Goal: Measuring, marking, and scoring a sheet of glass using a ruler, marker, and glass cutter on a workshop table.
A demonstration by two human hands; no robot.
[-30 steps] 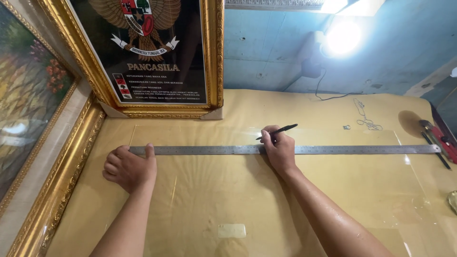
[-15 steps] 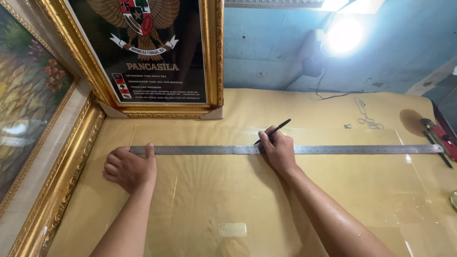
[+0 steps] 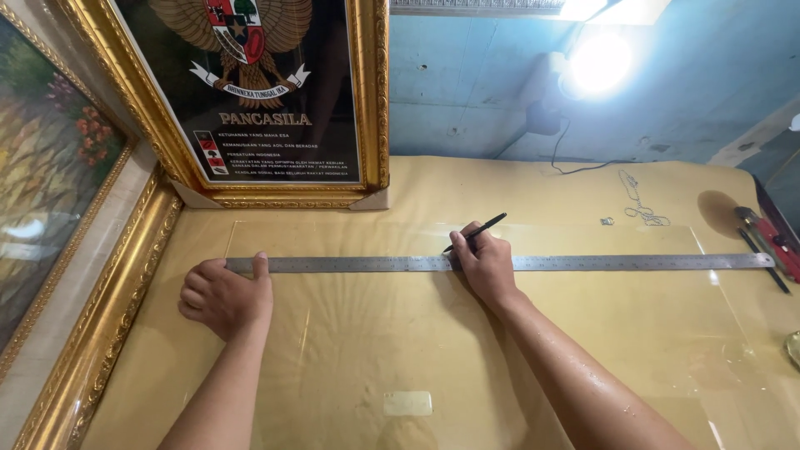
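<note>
A long steel ruler [image 3: 600, 262] lies across a clear glass sheet [image 3: 350, 350] on a tan table. My left hand [image 3: 223, 296] presses down on the ruler's left end, thumb along its edge, fingers curled. My right hand [image 3: 485, 265] rests on the ruler near its middle and grips a thin black pen-like tool [image 3: 477, 232], its tip touching the glass just above the ruler's far edge.
A gold-framed dark picture with an eagle crest [image 3: 250, 92] leans against the back wall. A large gold-framed painting [image 3: 58, 208] stands at the left. A red-handled tool [image 3: 771, 242] lies at the right edge. A bright lamp [image 3: 600, 62] shines on the blue wall.
The black tool in my right hand has tilted a little more upright. Both hands and the ruler stay in place.
</note>
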